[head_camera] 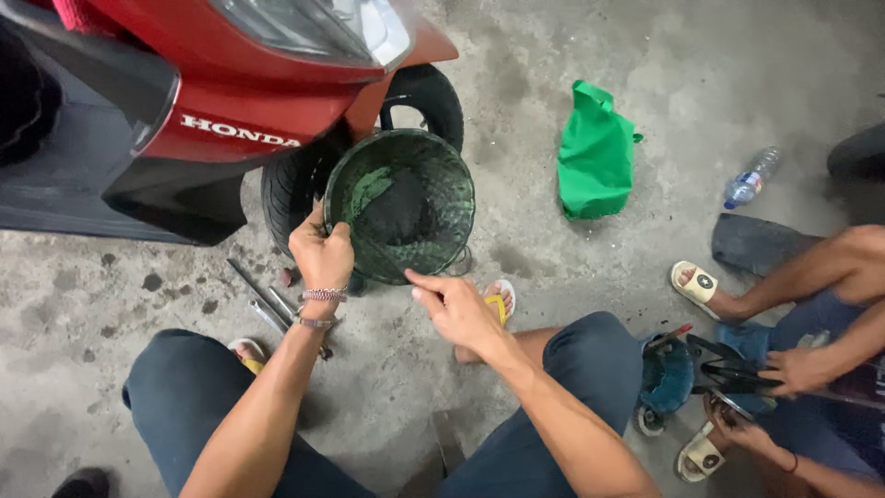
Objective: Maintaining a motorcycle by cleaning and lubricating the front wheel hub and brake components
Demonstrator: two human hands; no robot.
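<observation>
- The red scooter (230,83) fills the far left and is cut off by the top and left edges; only its front panel, headlight and front tyre (429,97) show.
- The tyre is largely hidden behind the round green basket (401,205), and what lies dark in the basket's middle is hard to make out.
- The person's own legs in dark trousers run out of the near edge, and a yellow sandal (499,302) shows only partly behind the right hand.
- At the right edge a second person is cut off: bare forearms, knees and pale sandals (694,284) show, their hands on a dark blue part (666,376) whose kind cannot be told.
- The basket is held tipped toward the camera just in front of the tyre, above the concrete floor (572,267). It is a wire mesh bowl, dark green, with a paler green patch on its inner left wall and a round rim.
- The left hand (320,251), wrist ringed with bracelets, is clenched on the basket's near-left rim, thumb over the edge.
- The right hand (454,309) sits just below the basket's near rim with its forefinger stretched out toward it; it holds nothing, and whether the fingertip touches the rim cannot be told.
- Metal tools (267,304) lie on the floor near the left wrist.
- A green bag (595,157) sits to the far right, a plastic bottle (751,177) beyond it.
</observation>
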